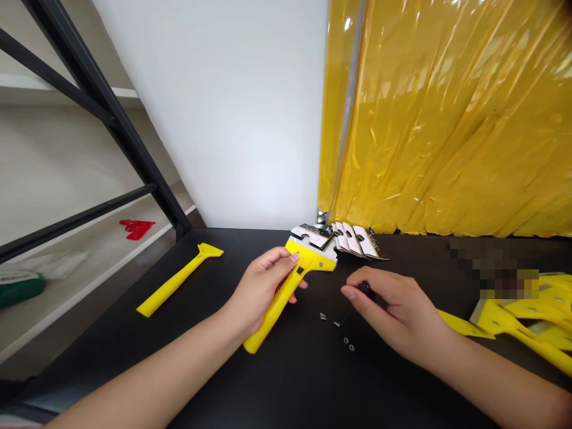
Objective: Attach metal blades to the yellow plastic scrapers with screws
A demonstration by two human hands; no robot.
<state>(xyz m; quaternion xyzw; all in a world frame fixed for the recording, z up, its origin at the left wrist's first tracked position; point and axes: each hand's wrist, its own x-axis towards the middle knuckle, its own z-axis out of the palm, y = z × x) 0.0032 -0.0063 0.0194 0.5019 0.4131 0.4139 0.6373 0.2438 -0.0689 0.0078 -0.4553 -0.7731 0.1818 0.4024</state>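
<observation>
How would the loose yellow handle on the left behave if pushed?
The yellow handle looks like moulded plastic, so probably stiff and fairly light. Its wide, flared head would likely resist rolling, so it may slide instead.

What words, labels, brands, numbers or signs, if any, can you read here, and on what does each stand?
None can be read.
Yellow scraper in the left hand: no lettering visible.
Black-and-white card at the scraper's head: marks too small and blurred to read.
Row of cards behind: print on the dark edge, too small to read.
</observation>
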